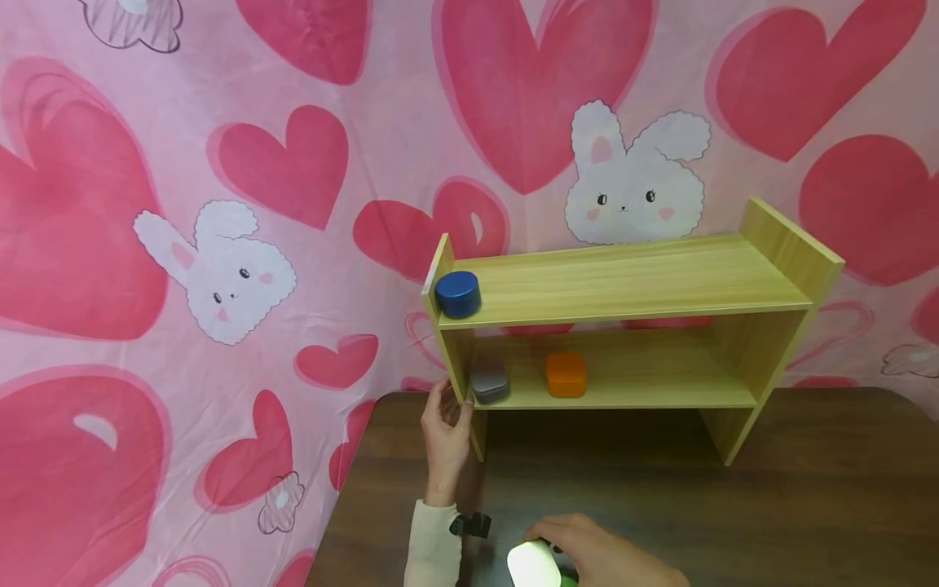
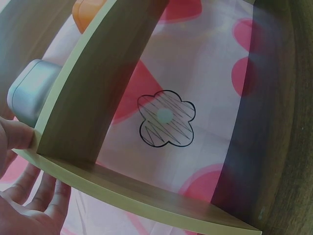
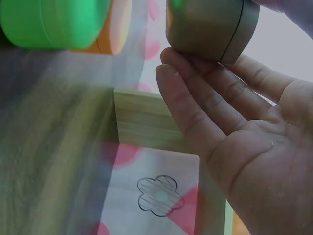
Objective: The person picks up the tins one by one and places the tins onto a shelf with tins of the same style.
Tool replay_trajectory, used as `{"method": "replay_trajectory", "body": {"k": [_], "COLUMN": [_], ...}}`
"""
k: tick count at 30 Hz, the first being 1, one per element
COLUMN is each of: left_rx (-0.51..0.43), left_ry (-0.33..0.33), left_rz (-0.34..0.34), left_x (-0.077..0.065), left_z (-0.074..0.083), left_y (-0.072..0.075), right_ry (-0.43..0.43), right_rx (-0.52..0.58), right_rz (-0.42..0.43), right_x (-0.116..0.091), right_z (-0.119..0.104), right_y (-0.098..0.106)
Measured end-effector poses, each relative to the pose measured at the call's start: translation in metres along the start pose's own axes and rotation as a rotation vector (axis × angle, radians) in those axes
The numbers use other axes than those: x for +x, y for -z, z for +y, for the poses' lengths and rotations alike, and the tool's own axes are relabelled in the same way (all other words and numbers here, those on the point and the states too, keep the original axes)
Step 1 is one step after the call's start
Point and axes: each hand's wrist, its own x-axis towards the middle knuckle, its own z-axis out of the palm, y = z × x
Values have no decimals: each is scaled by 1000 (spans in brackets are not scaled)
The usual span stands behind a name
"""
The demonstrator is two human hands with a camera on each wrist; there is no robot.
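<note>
My left hand (image 1: 445, 428) grips the left side panel of a small wooden shelf (image 1: 623, 281), beside its lower board. In the left wrist view, the thumb (image 2: 17, 134) lies at the front corner and the fingers stretch along the outer side. Next to the thumb, a silver-grey rounded tin (image 1: 490, 383) stands on the lower board. At the bottom of the head view, my right hand (image 1: 597, 554) holds a rounded tin (image 3: 210, 27) with a lid seam. It looks brownish grey in the right wrist view, with fingertips at its underside, and glaring white in the head view.
An orange rounded tin (image 1: 566, 375) stands on the lower board, and a round blue tin (image 1: 458, 294) at the upper board's left end. A green container (image 3: 56, 22) and an orange one (image 3: 119, 29) are near my right hand. Heart-patterned cloth hangs behind the brown table (image 1: 844, 481).
</note>
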Motion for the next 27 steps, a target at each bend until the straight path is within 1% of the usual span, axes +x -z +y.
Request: {"method": "replay_trajectory", "body": {"k": [3, 5, 7, 9, 11, 14, 16, 18, 22, 25, 27], "left_rx": [-2, -5, -9, -6, -7, -10, -13, -17, -18, -10, -8], "left_ry": [4, 4, 7, 4, 5, 2, 2, -1, -8, -8, -2], "left_rz": [0, 0, -1, 0, 1, 0, 0, 1, 3, 1, -3], "left_x": [0, 0, 0, 0, 0, 1, 1, 1, 1, 1, 0], "left_z": [1, 0, -1, -1, -1, -1, -1, -1, -2, -2, -2], "left_y": [0, 0, 0, 0, 0, 0, -1, -1, -1, 0, 0], "right_ry": [-144, -195, -207, -189, -144, -32, 24, 33, 3, 5, 5], "right_rx": [7, -26, -75, -143, -195, -276, -304, -317, -373, -417, -416], "right_rz": [8, 20, 35, 63, 100, 174, 213, 231, 261, 298, 311], "right_x": [-4, -7, -10, -12, -14, -14, -15, -17, -22, -25, -27], "right_z": [-7, -10, -11, -11, -10, -9, -10, -12, -17, -17, -16], "right_y": [6, 10, 14, 17, 21, 26, 30, 35, 43, 49, 53]}}
